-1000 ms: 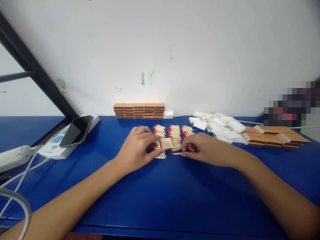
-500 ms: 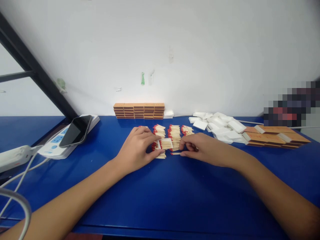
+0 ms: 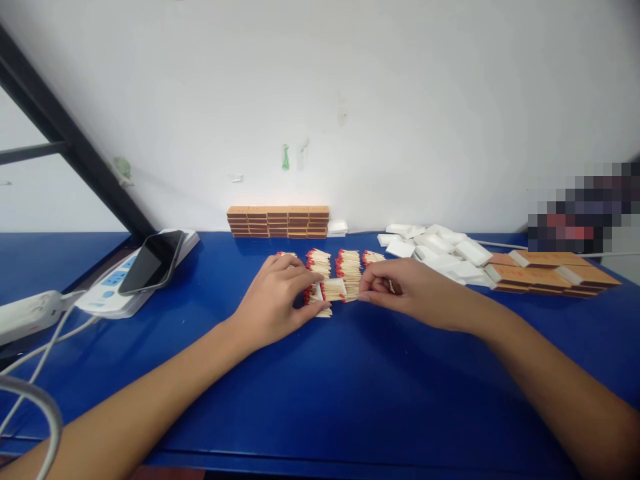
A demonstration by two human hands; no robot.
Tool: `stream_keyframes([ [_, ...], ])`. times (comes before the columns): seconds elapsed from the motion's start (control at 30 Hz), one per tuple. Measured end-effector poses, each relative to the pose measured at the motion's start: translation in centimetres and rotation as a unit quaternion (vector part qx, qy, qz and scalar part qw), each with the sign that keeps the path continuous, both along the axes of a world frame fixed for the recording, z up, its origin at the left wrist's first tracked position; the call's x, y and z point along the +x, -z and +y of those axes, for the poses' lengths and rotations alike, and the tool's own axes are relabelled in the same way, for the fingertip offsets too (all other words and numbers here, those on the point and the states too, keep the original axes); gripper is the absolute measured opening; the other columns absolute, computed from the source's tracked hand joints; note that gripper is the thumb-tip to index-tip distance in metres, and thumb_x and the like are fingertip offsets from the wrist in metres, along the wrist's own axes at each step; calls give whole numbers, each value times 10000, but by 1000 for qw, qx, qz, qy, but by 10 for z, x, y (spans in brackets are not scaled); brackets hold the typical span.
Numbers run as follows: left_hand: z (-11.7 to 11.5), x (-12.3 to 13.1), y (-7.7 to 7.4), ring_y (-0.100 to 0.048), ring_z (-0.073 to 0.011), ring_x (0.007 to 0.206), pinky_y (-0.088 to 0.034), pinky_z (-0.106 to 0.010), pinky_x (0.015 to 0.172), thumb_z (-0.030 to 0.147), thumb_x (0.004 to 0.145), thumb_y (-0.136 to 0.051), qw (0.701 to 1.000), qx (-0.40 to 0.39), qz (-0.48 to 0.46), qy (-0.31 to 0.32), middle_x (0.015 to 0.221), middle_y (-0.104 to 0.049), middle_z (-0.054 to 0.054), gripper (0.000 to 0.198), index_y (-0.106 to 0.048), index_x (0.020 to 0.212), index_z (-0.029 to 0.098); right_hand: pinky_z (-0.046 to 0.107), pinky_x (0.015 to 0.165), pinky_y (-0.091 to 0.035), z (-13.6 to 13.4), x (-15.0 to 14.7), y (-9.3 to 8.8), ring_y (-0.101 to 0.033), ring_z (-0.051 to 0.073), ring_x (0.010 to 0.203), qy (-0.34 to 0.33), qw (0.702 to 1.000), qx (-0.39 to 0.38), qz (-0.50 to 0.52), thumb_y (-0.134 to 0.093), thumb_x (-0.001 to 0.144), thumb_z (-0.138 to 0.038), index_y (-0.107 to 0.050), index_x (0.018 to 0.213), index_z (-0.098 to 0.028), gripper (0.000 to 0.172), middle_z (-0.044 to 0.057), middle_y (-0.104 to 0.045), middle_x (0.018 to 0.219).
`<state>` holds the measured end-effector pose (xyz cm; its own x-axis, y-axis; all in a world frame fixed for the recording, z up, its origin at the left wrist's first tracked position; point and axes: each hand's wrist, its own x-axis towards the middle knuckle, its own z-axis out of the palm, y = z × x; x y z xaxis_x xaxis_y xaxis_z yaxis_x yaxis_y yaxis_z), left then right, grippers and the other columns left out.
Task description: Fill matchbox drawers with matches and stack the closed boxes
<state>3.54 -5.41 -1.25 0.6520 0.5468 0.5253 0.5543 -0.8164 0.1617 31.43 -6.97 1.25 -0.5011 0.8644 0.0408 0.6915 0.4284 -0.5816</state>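
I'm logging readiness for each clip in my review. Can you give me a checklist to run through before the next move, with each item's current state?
1. Left hand has the white rectangular cardboard tray between thumb and fingers: ok.
2. Tray contains matches: ok, though the exact count cannot be read.
3. Right hand grips a match: cannot tell, too small to make out.
4. Tray is clear of the loose, red-headed wooden matches: not ok, they lie close around it.
5. Black rectangular smartphone is clear of both hands: ok, on the white plastic power strip.
6. Orange-and-brown cardboard matchboxes by the wall are stacked neatly: ok.
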Motion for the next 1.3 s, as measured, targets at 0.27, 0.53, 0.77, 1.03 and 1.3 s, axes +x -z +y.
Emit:
stream_keyframes([
  [0.27, -6, 4, 1, -654, -278, 1033, -476, -440, 939, 402, 913, -804, 999, -15, -28, 30, 914, -771, -58, 369, -739, 1197, 175, 273, 599, -375, -3, -13, 11, -463, 123, 591, 16, 996, 48, 71, -634, 975, -421, -703, 929, -227, 212, -42, -527, 661],
  [0.53, 3, 0, 0, -666, -270, 1019, -461, -429, 900, 407, 930, -784, 999, -14, -30, -18, 895, -772, -53, 319, -748, 1161, 190, 290, 608, -372, 5, 6, 2, -522, 151, 632, 15, 997, 73, -19, -622, 957, -366, -710, 854, -219, 200, 4, -612, 695],
  [0.77, 3, 0, 0, -661, -262, 1016, -450, -422, 888, 409, 930, -786, 999, 2, -26, -19, 897, -772, -44, 322, -748, 1157, 183, 288, 622, -368, 13, 4, 18, -503, 142, 644, -22, 996, 68, -56, -644, 927, -290, -734, 890, -210, 126, -8, -577, 709],
  [1.03, 3, 1, -1, -653, -260, 1008, -444, -422, 891, 398, 940, -776, 1000, -1, -18, -17, 870, -757, -38, 316, -743, 1157, 171, 285, 593, -363, 12, 3, 18, -497, 137, 626, -6, 997, 37, -68, -661, 914, -261, -709, 878, -210, 79, -17, -576, 702],
  [1.3, 3, 0, -1, -658, -271, 1012, -440, -419, 890, 382, 935, -781, 1000, 5, -15, -16, 882, -767, -51, 309, -746, 1152, 165, 277, 586, -388, 11, 7, 17, -516, 137, 635, 1, 998, 20, -63, -644, 912, -257, -698, 869, -215, 81, -15, -601, 708],
])
